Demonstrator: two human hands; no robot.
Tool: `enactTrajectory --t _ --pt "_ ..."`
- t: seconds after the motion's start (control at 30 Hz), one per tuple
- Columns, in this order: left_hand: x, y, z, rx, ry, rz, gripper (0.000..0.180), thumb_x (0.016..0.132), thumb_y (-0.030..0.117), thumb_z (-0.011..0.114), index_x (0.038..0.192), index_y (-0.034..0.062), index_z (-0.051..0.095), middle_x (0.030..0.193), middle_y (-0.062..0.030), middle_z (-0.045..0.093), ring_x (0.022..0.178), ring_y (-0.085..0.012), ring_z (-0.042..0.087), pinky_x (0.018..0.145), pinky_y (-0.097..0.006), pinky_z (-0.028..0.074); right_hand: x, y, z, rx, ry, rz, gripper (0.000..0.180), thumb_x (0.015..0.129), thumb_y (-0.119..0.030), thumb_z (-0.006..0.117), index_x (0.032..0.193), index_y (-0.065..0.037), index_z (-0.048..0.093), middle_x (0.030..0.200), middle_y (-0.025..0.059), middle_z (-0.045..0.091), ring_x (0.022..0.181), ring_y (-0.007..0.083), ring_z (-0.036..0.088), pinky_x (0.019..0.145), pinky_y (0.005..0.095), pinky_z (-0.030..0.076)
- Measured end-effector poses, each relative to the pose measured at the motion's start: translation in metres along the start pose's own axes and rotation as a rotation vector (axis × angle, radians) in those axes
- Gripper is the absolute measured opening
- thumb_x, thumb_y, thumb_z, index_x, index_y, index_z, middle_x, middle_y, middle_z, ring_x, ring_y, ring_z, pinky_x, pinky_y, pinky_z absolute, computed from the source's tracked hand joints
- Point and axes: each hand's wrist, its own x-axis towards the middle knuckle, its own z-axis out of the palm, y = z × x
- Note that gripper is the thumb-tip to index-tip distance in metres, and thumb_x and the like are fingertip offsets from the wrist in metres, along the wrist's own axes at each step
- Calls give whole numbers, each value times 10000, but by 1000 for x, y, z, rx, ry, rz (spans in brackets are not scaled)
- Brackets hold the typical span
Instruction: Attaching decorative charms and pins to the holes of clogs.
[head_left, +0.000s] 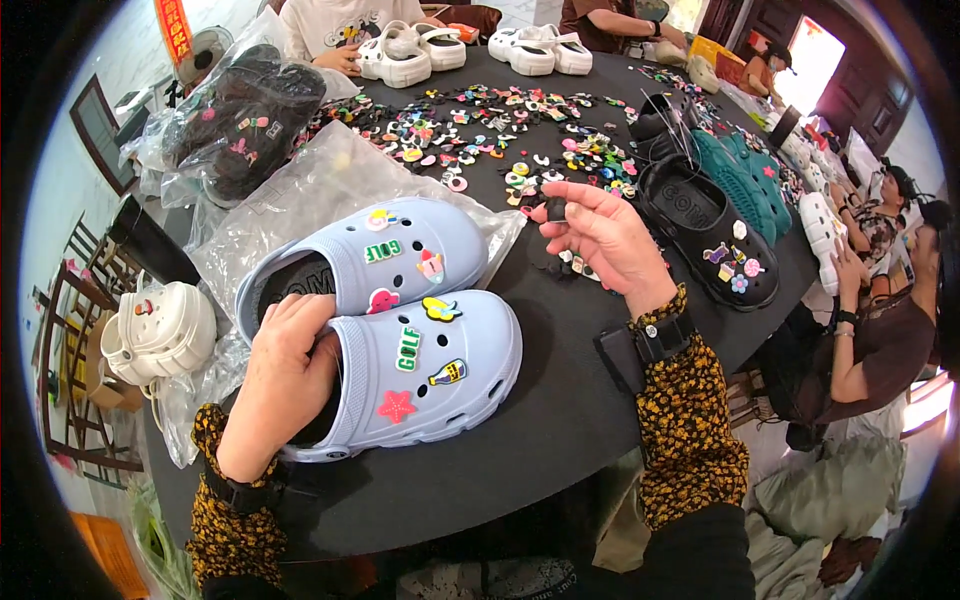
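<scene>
A pair of light blue clogs lies on the black table. The near clog (485, 350) carries a pink starfish charm (397, 406), a bottle charm and green lettering. The far clog (330, 262) has similar charms, among them a pink one and an ice-cream shape. My left hand (285, 375) grips the near clog at its foot opening, some fingers hidden inside. Raised to the right of the pair, my right hand (610, 245) pinches a small dark charm (556, 208) between thumb and fingers; its front is turned out of sight.
Loose colourful charms (420, 150) spread over the table's far half. Clear plastic wrap (290, 190) lies behind the pair. A black clog (715, 235) and a teal clog (745, 190) stand right; a white clog (160, 335) sits left. Other people work around the table.
</scene>
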Motion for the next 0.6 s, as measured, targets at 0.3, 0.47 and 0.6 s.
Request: enactTrajectory --t 0.3,0.47,0.6 --pt "1 1 0 13 4 7 185 728 -29 607 901 2 549 835 -152 566 842 -345 524 753 -405 400 1 3 1 -82 6 -36 294 933 -69 559 1207 35 551 1092 158 643 916 188 650 763 301 550" --pt "0 0 1 -7 9 14 171 743 -6 630 889 15 543 829 -135 574 842 -342 528 753 -413 398 -1 -7 19 -59 44 -129 288 921 -62 574 1192 35 561 1069 127 646 909 176 644 756 292 545" --pt "-1 -1 1 -15 32 32 161 752 8 631 886 19 543 819 -137 571 840 -343 527 753 -417 398 2 -28 66 -152 -9 -171 262 906 -58 588 1153 28 593 1028 105 655 899 159 639 747 277 535"
